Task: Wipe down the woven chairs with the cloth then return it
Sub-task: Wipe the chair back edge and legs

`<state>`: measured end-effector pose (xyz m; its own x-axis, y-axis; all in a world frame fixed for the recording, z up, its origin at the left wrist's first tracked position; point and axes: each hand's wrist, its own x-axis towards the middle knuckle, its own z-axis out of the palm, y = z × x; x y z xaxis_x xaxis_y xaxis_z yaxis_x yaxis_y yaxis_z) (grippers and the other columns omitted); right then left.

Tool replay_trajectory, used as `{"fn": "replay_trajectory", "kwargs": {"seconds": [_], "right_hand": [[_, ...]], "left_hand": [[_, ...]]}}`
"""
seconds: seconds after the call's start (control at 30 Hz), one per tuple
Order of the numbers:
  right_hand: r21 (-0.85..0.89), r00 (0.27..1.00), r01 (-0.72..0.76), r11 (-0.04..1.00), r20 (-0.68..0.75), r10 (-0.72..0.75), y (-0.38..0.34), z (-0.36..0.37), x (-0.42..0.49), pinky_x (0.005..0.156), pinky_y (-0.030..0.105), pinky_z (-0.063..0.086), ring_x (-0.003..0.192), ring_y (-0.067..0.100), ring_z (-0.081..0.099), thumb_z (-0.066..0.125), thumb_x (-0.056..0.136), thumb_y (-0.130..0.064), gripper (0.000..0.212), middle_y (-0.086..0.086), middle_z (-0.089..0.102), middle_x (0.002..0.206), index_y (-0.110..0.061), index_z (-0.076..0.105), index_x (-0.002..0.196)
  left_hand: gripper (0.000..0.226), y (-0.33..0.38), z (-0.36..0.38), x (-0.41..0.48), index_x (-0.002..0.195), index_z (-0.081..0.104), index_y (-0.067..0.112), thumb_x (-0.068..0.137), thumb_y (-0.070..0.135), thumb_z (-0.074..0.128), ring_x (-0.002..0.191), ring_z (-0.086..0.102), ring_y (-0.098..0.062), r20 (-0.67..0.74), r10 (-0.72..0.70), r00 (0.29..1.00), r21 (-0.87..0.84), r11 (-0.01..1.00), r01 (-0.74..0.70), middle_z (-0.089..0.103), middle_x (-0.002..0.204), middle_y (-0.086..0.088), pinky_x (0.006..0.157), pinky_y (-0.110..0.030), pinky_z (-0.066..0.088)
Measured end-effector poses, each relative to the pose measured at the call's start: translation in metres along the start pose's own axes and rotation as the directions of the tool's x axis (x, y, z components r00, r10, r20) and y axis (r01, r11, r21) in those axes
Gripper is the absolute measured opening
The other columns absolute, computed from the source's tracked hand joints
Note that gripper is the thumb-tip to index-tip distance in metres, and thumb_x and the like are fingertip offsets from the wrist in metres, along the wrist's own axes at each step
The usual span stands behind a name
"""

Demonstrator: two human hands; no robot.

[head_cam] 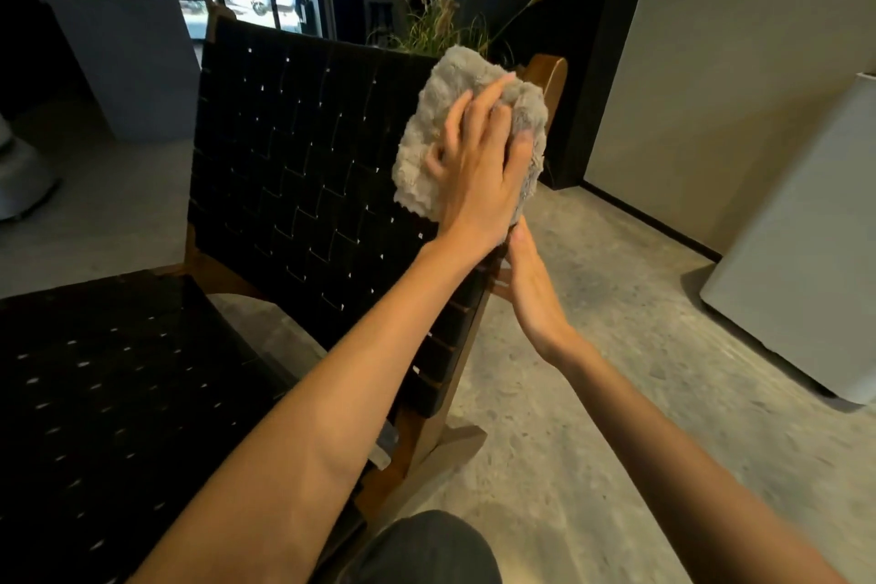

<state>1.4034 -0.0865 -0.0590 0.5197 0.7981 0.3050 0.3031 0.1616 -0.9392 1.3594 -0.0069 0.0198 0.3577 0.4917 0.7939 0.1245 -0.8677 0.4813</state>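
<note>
A black woven chair fills the view, its backrest [294,147] upright in a brown wooden frame [552,76] and its seat [95,394] at lower left. A fluffy grey cloth [426,128] lies against the upper right of the backrest. My left hand [479,171] presses flat on the cloth with spread fingers. My right hand [528,285] grips the right edge of the frame just below the cloth, its fingers hidden behind the backrest.
A pot of tall dry grass [441,24] stands behind the chair. A white cabinet [806,251] stands on the concrete floor to the right, a grey counter [128,62] at back left. My knee [426,550] is at the bottom edge.
</note>
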Motion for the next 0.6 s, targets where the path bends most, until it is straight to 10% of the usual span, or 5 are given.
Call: {"fn": "replay_trajectory", "kwargs": {"seconds": [0.13, 0.27, 0.6], "right_hand": [[0.059, 1.000, 0.009, 0.998, 0.022, -0.010, 0.001, -0.007, 0.000, 0.095, 0.031, 0.051, 0.129, 0.010, 0.047, 0.021, 0.103, -0.046, 0.047, -0.007, 0.041, 0.148, -0.037, 0.023, 0.150], [0.079, 1.000, 0.005, 0.997, -0.001, -0.005, 0.003, -0.006, -0.002, 0.101, 0.045, 0.047, 0.127, 0.015, 0.050, 0.021, 0.105, -0.041, 0.044, -0.006, 0.048, 0.144, -0.035, 0.028, 0.148], [0.084, 0.989, -0.147, 0.986, -0.016, 0.149, 0.056, 0.022, -0.052, 0.110, 0.048, 0.036, 0.134, 0.017, 0.042, 0.026, 0.098, -0.050, 0.053, -0.002, 0.041, 0.149, -0.034, 0.027, 0.149]], "left_hand": [[0.041, -0.006, 0.000, -0.024, 0.113, 0.058, 0.004, 0.091, 0.031, 0.035, 0.123, 0.038, -0.032, -0.047, -0.032, 0.998, 0.107, 0.994, 0.037, 0.045, 0.139, -0.011, 0.097, -0.038, 0.028], [0.032, -0.020, -0.005, -0.073, 0.101, 0.057, 0.003, 0.088, 0.027, 0.040, 0.113, 0.042, -0.037, -0.037, -0.065, 0.997, 0.162, 0.984, 0.070, 0.047, 0.130, -0.018, 0.092, -0.040, 0.036], [0.028, -0.062, -0.037, -0.189, 0.115, 0.049, 0.014, 0.092, 0.028, 0.056, 0.119, 0.023, -0.022, 0.386, -0.235, 0.892, 0.364, 0.927, 0.087, 0.014, 0.133, 0.004, 0.097, -0.032, 0.033]]}}
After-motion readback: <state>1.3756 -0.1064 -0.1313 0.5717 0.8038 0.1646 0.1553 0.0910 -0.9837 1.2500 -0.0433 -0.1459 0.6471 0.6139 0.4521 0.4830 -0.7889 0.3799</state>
